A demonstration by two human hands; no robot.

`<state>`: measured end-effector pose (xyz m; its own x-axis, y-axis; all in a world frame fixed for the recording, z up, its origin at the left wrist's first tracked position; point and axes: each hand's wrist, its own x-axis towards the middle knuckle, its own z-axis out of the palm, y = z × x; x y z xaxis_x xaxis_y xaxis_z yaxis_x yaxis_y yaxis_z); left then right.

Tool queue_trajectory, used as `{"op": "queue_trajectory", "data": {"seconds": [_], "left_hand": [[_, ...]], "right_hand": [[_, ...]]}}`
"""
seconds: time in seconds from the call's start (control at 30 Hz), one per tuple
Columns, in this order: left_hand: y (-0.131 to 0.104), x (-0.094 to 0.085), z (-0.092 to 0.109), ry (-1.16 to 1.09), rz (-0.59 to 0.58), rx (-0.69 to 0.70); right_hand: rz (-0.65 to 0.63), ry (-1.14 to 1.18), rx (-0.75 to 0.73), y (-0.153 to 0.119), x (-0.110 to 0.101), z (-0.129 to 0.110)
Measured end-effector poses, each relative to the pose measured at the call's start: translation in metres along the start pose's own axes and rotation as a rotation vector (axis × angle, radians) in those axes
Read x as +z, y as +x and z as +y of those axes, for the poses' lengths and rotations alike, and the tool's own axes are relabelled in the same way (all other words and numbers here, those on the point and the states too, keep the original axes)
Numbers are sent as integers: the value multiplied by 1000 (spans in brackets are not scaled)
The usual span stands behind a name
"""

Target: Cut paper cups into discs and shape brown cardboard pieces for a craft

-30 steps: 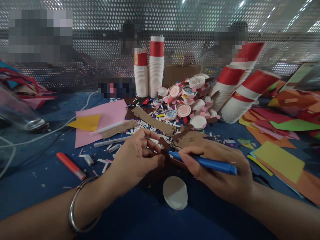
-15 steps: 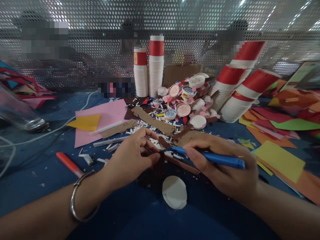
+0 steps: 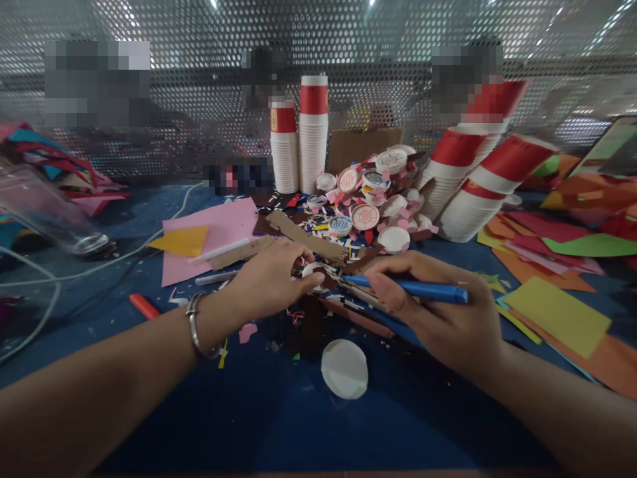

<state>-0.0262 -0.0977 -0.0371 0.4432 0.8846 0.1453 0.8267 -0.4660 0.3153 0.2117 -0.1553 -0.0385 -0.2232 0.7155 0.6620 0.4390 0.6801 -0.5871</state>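
Note:
My right hand [image 3: 438,299] grips a blue marker [image 3: 428,290] like a pen, its tip pointing left toward my other hand. Curled over the scraps, my left hand [image 3: 273,275] has its thumb and fingers around the edge of a small white paper disc [image 3: 314,269]; how firmly it is pinched is hard to see. A brown paper strip lies beside that disc, close to the marker's tip. Nearer to me, a larger white paper disc [image 3: 344,369] rests flat on the blue table [image 3: 279,425].
Behind my hands lies a heap of decorated white discs [image 3: 365,216] and paper scraps. Stacked cups [image 3: 313,146] stand at the back, with leaning stacks [image 3: 462,206] at right. Coloured paper [image 3: 557,312] lies right, pink paper [image 3: 229,226] left, and a red-handled tool [image 3: 144,306] near my left forearm.
My left hand has moved slightly up and away from me, its thumb now over the small white disc. My right hand has shifted a little up and left with the marker.

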Motion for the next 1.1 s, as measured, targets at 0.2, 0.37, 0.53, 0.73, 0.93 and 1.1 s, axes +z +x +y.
{"op": "queue_trajectory", "data": {"seconds": [0.2,0.37,0.53,0.73,0.93,1.1], "left_hand": [[14,6,12,-6,-50,51],[16,14,16,-68,-37,78],[15,17,11,-122,-5,27],[14,11,7,-86,48,-8],[16,8,-2,42,145,88],[14,-2,-3,119,139,163]], "right_hand": [[32,-26,24,0,-1,4],[25,-35,34,3,-3,6],[5,-33,36,4,-4,9],[8,-31,26,6,-4,11],[9,-23,33,7,-5,14],[24,-32,61,7,-7,15]]}}
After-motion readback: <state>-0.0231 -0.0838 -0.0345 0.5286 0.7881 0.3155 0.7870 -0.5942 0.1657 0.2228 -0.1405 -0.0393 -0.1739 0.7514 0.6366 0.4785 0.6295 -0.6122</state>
